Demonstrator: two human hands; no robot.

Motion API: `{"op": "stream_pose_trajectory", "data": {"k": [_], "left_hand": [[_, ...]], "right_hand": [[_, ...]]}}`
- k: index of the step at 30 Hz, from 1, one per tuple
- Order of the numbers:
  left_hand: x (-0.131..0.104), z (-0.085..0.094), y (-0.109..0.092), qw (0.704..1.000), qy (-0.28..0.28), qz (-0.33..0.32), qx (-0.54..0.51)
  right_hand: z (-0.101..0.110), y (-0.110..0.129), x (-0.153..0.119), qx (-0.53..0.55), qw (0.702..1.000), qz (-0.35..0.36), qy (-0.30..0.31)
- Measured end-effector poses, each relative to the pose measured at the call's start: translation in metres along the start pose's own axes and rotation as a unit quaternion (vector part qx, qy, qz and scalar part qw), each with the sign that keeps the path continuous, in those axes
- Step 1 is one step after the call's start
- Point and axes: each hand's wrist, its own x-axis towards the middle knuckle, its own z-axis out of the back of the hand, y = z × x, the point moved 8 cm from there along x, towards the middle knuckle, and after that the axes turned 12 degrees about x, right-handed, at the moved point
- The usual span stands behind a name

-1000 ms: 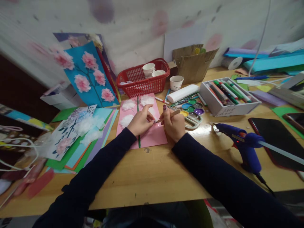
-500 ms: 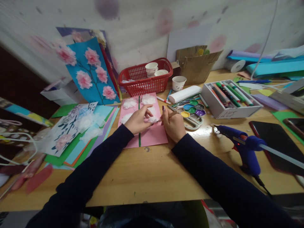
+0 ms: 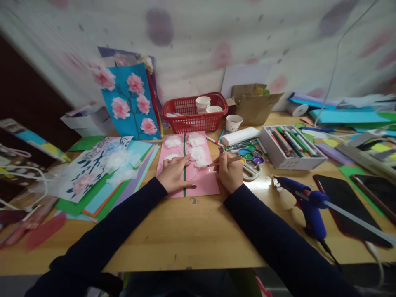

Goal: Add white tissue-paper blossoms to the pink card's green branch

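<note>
A pink sheet of paper [image 3: 202,185] lies on the table with a green stripe [image 3: 185,192] down its middle. Fluffy white tufts [image 3: 198,156] sit on both halves of it. My left hand [image 3: 177,174] rests spread across the left half and the stripe, covering part of a tuft. In my right hand [image 3: 230,169] is a slim paintbrush [image 3: 216,163], pinched near its tip end; the tip points at the lower edge of the right-hand tuft. Whether it touches the tuft I cannot tell.
Right of the sheet are a paint palette [image 3: 247,156], a white box of markers [image 3: 297,161], a blue glue gun [image 3: 305,198] and a phone [image 3: 343,206]. Behind stands a red basket [image 3: 198,123] with paper cups. Coloured papers [image 3: 123,185] lie to the left.
My left hand has moved off the right-hand tuft, left and down, and now lies flat on the sheet. The right hand keeps the brush near the tuft. The camera view has shifted.
</note>
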Motion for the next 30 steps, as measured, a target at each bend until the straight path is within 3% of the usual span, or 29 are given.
{"op": "stream_pose_trajectory", "data": {"k": [19, 30], "left_hand": [[-0.001, 0.000, -0.001, 1.000, 0.013, -0.002, -0.009], [-0.001, -0.005, 0.000, 1.000, 0.013, -0.019, -0.013]], "right_hand": [[-0.007, -0.014, 0.004, -0.024, 0.999, -0.024, 0.023], [-0.012, -0.003, 0.002, -0.062, 0.996, 0.028, 0.052]]}}
